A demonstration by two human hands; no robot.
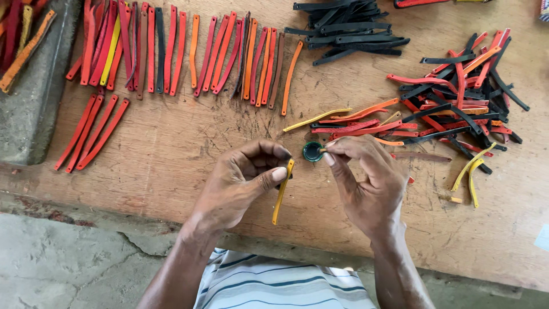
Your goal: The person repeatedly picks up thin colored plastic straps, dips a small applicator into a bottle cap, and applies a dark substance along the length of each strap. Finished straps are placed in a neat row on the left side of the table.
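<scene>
- wooden tabletop (171, 154) w/ strip rows up top, a mixed red/black pile (457, 97) to the right
- left hand (237, 183) pinches the yellow strip (282, 192) near its top end btw thumb & fingers; long axis runs near vertical, lower end hangs toward the person
- right hand (369, 177) is closed, fingertips nipping something tiny, can't tell what
- small green round cap (313, 151) sits on the tabletop btw both hands, just above the strip's top, touching right fingertips, so right hand is nearer

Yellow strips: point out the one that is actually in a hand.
It is the yellow strip pinched between thumb and fingers of the left hand, hanging down over the wooden board. The other yellow ones lie loose on the board.
</scene>
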